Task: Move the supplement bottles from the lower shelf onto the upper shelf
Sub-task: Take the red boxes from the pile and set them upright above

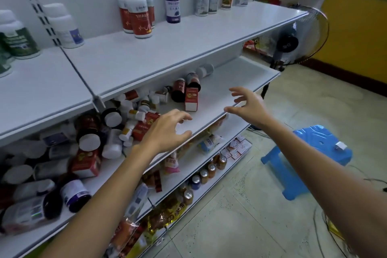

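Observation:
Several supplement bottles stand upright on the white upper shelf [188, 48], among them a red-labelled white bottle [139, 15] and a dark purple bottle [172, 4]. On the lower shelf [217, 98] many bottles and red boxes lie jumbled, including a red and white box [191, 99] and a dark bottle [178, 90]. My left hand [165, 132] hovers over the lower shelf's front edge, fingers spread and empty, just right of the pile. My right hand [247, 107] is open in the air at the shelf's front edge, holding nothing.
Snack packets and drink cans [204, 174] fill the shelves below. A blue plastic stool [307, 155] stands on the tiled floor at the right. A standing fan [297, 37] is beyond the shelf's end. More bottles [18, 37] stand on the upper shelf at far left.

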A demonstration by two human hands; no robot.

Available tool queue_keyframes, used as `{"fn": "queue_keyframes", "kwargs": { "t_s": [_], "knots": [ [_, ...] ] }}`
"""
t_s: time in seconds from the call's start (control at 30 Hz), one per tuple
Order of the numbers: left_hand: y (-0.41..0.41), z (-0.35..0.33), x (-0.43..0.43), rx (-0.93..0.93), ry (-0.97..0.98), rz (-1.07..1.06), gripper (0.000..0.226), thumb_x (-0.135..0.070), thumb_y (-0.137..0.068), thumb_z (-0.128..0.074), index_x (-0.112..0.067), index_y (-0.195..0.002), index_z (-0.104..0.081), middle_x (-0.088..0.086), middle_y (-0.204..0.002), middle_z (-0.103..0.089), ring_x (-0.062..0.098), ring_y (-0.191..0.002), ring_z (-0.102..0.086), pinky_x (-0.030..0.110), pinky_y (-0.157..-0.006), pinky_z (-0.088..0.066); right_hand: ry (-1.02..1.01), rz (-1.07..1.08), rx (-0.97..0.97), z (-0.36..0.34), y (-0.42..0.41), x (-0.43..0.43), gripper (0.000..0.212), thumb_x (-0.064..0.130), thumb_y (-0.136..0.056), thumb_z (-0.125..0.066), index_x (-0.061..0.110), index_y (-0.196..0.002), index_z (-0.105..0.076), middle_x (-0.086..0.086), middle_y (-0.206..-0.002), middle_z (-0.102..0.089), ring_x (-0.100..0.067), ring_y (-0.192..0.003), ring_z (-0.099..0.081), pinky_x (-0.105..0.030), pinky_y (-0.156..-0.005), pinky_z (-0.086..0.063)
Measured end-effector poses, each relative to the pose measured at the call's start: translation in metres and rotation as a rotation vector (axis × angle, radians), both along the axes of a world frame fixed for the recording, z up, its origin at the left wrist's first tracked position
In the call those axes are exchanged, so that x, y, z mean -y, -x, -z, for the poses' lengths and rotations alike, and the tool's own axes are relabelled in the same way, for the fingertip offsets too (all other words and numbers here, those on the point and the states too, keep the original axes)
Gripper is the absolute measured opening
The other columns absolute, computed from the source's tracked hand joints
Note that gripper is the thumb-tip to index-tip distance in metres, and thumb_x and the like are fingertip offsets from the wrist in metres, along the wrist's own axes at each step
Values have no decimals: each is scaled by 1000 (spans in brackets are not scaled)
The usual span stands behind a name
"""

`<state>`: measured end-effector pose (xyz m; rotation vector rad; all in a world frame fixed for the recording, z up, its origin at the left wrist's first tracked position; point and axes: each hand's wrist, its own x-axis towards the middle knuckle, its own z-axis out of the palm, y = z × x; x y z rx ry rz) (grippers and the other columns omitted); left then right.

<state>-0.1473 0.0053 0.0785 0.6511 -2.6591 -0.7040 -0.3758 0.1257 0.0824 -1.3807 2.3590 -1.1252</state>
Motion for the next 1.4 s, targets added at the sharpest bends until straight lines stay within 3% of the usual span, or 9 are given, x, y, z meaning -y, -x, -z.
{"fn": "queue_keyframes", "kwargs": {
  "t_s": [0.23, 0.37, 0.43, 0.63, 0.77, 0.83, 1.0, 1.27, 1.4],
  "knots": [
    [23, 30, 35, 33, 14, -166, 29, -22, -81, -68, -15, -109, -63, -2, -107, -58, 12, -95, -55, 18, -75, -34, -66, -147, -23, 17, 43, 84, 59, 30, -80, -73, 17, -132, -49, -7, -125, -57, -15, -102, -55, -25, -87, -42],
    [32, 46, 46, 100, -26, -335, 35, -29, -82, -66, -14, -113, -62, 3, -118, -59, 22, -111, -54, 21, -78, -34, -125, -276, -24, 38, 57, 127, 55, 27, -80, -72, 14, -129, -53, -7, -122, -59, -19, -102, -58, -23, -83, -43],
    [32, 56, 51, 127, -35, -454, 44, -38, -79, -59, -15, -116, -62, 5, -123, -59, 24, -114, -53, 24, -82, -37, -138, -308, 8, 54, 69, 153, 52, 29, -79, -73, 13, -125, -57, -11, -119, -62, -26, -104, -60, -32, -89, -48],
    [19, 95, 63, 201, -3, -769, 35, -21, -82, -66, -11, -115, -61, 12, -121, -56, 31, -112, -51, 37, -94, -41, -170, -310, 6, 98, 84, 208, 49, 33, -87, -65, 10, -128, -53, -14, -123, -58, -29, -107, -57, -22, -77, -36],
    [16, 113, 60, 243, 27, -832, 38, -21, -83, -64, -12, -120, -58, 9, -127, -51, 30, -116, -48, 40, -97, -40, -138, -330, -6, 120, 79, 209, 54, 31, -81, -72, 11, -128, -56, -19, -139, -39, -37, -123, -41, -35, -102, -35],
    [19, 114, 59, 250, 57, -861, 43, -23, -86, -61, -12, -126, -53, 11, -131, -49, 31, -118, -47, 40, -98, -41, -127, -335, 32, 124, 79, 206, 52, 29, -77, -76, 11, -123, -60, -19, -138, -36, -38, -122, -40, -40, -105, -36],
    [27, 114, 60, 378, 74, -939, 64, -34, -86, -60, -12, -140, -33, 17, -135, -40, 33, -121, -42, 42, -93, -42, -122, -389, 16, 119, 80, 200, 29, 26, -82, -70, 6, -104, -68, -17, -125, -50, -34, -101, -57, -39, -84, -50],
    [23, 110, 52, 485, 16, -935, 78, -52, -75, -67, -16, -137, -34, 16, -135, -44, 34, -122, -43, 41, -100, -35, -350, -325, 213, 122, 71, 195, 73, 42, -83, -67, 20, -140, -27, -8, -109, -53, -27, -95, -56, -39, -82, -50],
    [19, 106, 45, 334, -66, -923, 73, -50, -69, -72, -14, -127, -44, 12, -121, -58, 32, -109, -55, 42, -93, -45, -412, -296, 292, 120, 61, 190, 62, 42, -83, -66, 15, -134, -42, -10, -114, -61, -23, -90, -59, -33, -78, -50]
  ]
}}
